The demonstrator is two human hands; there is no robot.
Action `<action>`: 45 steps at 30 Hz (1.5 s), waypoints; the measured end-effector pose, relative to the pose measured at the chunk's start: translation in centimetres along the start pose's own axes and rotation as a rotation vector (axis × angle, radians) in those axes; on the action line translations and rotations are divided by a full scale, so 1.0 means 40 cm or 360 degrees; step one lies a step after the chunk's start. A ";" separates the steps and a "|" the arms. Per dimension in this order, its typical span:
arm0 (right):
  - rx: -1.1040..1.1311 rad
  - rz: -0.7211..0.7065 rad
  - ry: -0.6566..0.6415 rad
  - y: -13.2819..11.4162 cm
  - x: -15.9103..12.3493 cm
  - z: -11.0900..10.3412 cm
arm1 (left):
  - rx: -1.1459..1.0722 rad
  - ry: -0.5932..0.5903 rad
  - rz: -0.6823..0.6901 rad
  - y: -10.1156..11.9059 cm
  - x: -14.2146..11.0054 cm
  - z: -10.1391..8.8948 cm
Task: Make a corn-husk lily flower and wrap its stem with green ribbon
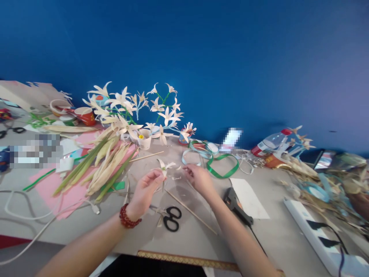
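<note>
Above the grey counter, the left hand pinches a small white flower with pointed, papery petals; the right hand sits apart beside it, its grip unclear. Probably light and easily torn, the flower is best held by its base.

The black-handled scissors lie on a grey table, with a gold-patterned strip in front of them, a bracelet of dark red beads to their left and a white flower beyond. Left of the scissors are pink paper and husks of cream and green; right of them, a black glue gun, a white sheet and a white power strip. Farther beyond the scissors come cream flowers on green and pale blue stems, a green ribbon, a pale blue ribbon and a deep blue wall
</note>
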State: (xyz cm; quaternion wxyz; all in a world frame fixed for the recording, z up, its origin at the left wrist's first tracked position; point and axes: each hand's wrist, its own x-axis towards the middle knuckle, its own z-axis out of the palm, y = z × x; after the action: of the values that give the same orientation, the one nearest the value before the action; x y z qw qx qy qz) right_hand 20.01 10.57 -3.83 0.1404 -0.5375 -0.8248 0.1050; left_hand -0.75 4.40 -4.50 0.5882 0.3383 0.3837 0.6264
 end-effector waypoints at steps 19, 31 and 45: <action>0.0116 -0.0984 0.0782 -0.019 -0.097 -0.037 | -0.0143 -0.0232 -0.0181 -0.001 -0.024 0.020; 0.1299 -0.0328 0.0819 -0.128 -0.161 -0.030 | -0.0207 -0.0388 -0.0317 -0.010 -0.031 0.020; 0.1624 -0.0027 0.0788 -0.147 -0.162 -0.021 | -0.0328 -0.0455 -0.0421 -0.012 -0.030 0.020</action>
State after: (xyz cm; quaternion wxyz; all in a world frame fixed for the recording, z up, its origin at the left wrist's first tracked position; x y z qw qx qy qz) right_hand 17.74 2.29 -1.88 0.5724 -0.4035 -0.6163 0.3601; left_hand 0.28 3.26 -4.52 0.7450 0.3085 0.2714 0.5255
